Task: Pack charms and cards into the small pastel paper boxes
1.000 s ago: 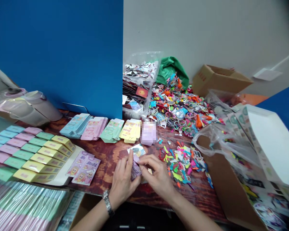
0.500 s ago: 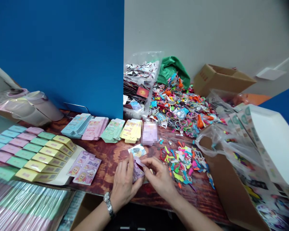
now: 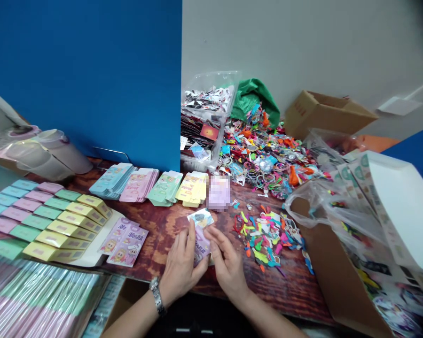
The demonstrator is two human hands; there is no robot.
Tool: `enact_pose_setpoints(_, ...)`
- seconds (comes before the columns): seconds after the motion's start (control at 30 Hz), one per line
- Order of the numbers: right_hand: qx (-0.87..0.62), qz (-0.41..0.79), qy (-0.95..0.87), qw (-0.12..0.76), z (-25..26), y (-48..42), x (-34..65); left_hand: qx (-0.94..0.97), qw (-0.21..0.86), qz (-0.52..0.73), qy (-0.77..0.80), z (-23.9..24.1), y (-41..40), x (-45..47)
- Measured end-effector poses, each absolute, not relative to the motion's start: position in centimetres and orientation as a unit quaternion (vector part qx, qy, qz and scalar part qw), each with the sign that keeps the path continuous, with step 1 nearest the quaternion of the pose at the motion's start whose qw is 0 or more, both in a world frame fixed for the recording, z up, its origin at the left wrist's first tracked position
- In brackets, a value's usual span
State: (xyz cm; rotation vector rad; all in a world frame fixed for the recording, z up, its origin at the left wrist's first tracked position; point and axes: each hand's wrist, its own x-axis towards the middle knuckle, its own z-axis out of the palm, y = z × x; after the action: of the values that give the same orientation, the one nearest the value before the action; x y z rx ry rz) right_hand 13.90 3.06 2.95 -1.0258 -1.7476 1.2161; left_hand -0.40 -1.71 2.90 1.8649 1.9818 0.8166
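Observation:
Between my two hands is a small purple printed box (image 3: 201,245), its top flap pressed flat. My left hand (image 3: 182,257) grips its left side with thumb and fingers. From the right, my right hand (image 3: 227,260) holds the box's edge and upper corner with bent fingers. Just beyond my fingertips a small picture card (image 3: 201,218) lies on the table. To the left, two purple boxes (image 3: 129,246) lie flat, one overlapping the other. A pile of small colourful balloons and trinkets (image 3: 270,234) lies right of my right hand.
Stacks of flat cartons, blue (image 3: 112,180), pink (image 3: 139,184), green (image 3: 165,188) and yellow (image 3: 192,188), line the table's back. Rows of filled-out boxes (image 3: 61,232) stand left. A trinket heap (image 3: 264,155), clear bins (image 3: 216,136) and a cardboard box (image 3: 324,115) sit behind; an open carton (image 3: 333,267) is right.
The purple box's flap stood raised with a dark opening; now it is folded down. My right fingers have moved from the opening to the box's upper right edge.

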Motion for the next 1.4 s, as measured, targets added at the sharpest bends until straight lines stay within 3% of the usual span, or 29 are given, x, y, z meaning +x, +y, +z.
enact_pose_setpoints(0.13, -0.363, 0.429, -0.743, 0.363, 3.1, 2.5, 13.3, 0.649, 0.130, 0.279, 0.696, 2.4, -2.2, -0.8)
enact_pose_setpoints(0.57, -0.327, 0.533, -0.715, 0.313, 4.7, 4.6, 12.7, 0.659, 0.055, 0.265, 0.701, 2.5, -2.9, -1.6)
enact_pose_setpoints(0.83, -0.337, 0.393, -0.781, 0.348, 3.8, 3.5, 12.4, 0.685, -0.034, 0.205, 0.698, 2.7, -3.0, -1.7)
enact_pose_setpoints(1.0, -0.304, 0.313, -0.818, 0.374, 3.1, 1.6, 11.5, 0.674, -0.029, 0.185, 0.715, 2.4, -3.4, -1.7)
enact_pose_setpoints(1.2, -0.277, 0.389, -0.833, 0.278, 4.1, 7.3, 11.8, 0.665, -0.056, 0.148, 0.730, 2.7, -4.4, -4.2)
enact_pose_setpoints(1.3, -0.345, 0.280, -0.852, 0.276, 5.1, 14.8, 12.6, 0.649, -0.126, 0.085, 0.745, 3.1, -5.3, -6.6)
enact_pose_setpoints(1.4, -0.358, 0.153, -0.912, 0.131, 5.1, 22.0, 13.2, 0.625, -0.161, 0.016, 0.764, 3.0, -5.8, -8.4)
